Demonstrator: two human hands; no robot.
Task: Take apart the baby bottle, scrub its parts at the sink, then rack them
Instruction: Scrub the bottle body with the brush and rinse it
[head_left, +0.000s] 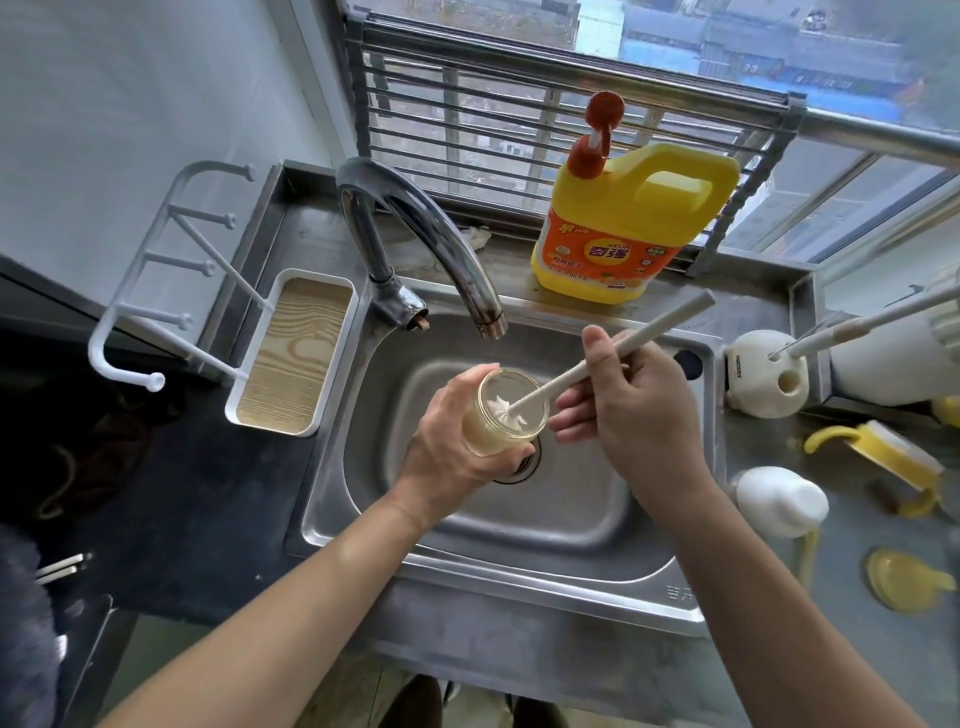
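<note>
Your left hand (452, 441) grips the bottle (506, 410) over the sink (571, 509); your right hand (628, 400) pinches the brush (613, 353) inside it; bottle apart, scrubbing underway; collar (883, 447), cap (779, 499) and racking remain.

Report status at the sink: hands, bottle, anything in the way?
Left hand grips bottle over sink. Right hand holds brush, bristles inside bottle. No water from tap; nothing in the way.
</note>
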